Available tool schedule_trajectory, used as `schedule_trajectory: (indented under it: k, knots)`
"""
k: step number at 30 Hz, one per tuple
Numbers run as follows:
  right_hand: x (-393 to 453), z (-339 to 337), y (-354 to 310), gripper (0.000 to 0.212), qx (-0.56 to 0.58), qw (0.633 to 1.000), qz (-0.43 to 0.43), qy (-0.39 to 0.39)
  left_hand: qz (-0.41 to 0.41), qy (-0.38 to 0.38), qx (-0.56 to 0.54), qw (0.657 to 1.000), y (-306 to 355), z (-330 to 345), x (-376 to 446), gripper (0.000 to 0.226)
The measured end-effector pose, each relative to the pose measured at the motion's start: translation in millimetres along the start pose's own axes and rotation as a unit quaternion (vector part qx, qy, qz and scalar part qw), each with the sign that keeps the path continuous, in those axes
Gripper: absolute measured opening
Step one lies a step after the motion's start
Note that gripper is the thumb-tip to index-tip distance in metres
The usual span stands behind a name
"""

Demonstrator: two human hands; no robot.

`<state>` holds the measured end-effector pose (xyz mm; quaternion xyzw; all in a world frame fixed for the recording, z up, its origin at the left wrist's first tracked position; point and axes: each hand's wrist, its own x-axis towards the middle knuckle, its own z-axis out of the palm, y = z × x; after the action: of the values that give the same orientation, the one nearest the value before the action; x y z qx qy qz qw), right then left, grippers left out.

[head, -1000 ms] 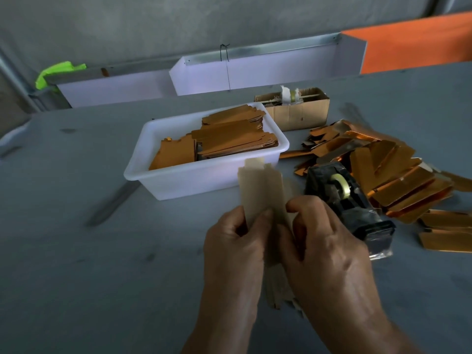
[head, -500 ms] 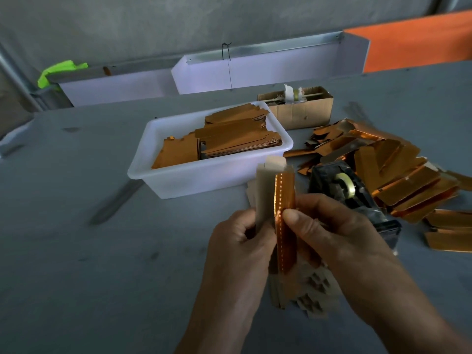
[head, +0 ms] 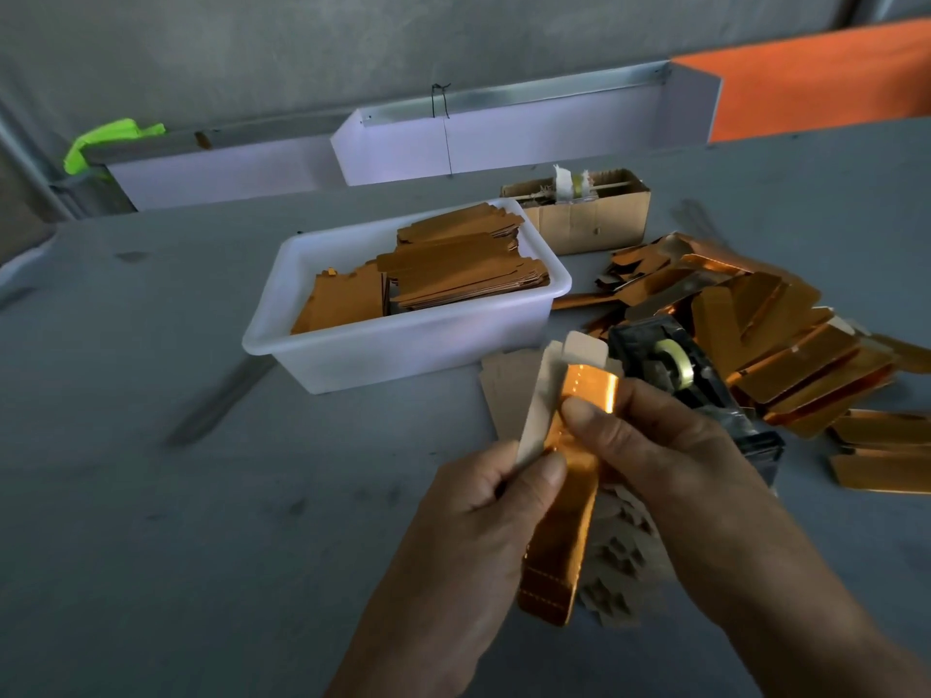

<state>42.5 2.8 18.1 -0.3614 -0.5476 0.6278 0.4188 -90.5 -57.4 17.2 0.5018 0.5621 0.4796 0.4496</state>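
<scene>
Gold carton blank [head: 559, 526] between both hands

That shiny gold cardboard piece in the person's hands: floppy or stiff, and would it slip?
Probably light and fairly stiff: the gold carton blank hangs straight though the left hand and right hand pinch only its upper part. Its creases likely bend easily; one flap is folded open. The glossy foil may be slippery.

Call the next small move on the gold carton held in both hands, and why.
Probably close the fold: the right hand presses the gold flap over onto the pale panel that the left hand pinches. The carton stands half folded, its pale inner side open at the top. Flat cartons fill the tub, and the tape dispenser sits just behind.
</scene>
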Motion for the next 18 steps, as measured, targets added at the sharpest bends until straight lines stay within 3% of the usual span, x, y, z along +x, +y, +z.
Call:
schedule_trajectory:
  k: [4, 6, 10, 12, 15, 18]
  knots:
    - [6.5, -3.2, -0.1, 0.026, 0.119, 0.992, 0.033, -0.017, -0.019, -0.043, 0.001, 0.999, -2.3, -0.6, -1.4, 0.033]
    - [7.5, -2.9, 3.4, 0.024, 0.117, 0.992, 0.04, 0.001, -0.041, -0.049, -0.028, 0.998, -1.5, -0.3, -1.1, 0.028]
    - [5.8, -1.5, 9.2, 0.034, 0.052, 0.996, 0.032, 0.058, -0.042, 0.065, -0.052, 0.996, -6.6, 8.6, -1.1, 0.012]
    - [4.7, 0.1, 10.7, 0.037, 0.037, 0.996, 0.035, 0.07, -0.016, 0.121, -0.05, 0.991, -9.6, 14.8, -1.6, 0.022]
    - [2.8, -0.5, 12.6, 0.031, 0.065, 0.995, 0.042, 0.057, -0.014, 0.16, -0.07, 0.985, -8.5, 19.9, -1.1, 0.029]
    - [0.0, -2.1, 11.2, 0.022, 0.099, 0.994, 0.048, 0.026, -0.017, 0.188, -0.071, 0.979, -11.3, 19.9, -1.0, 0.018]
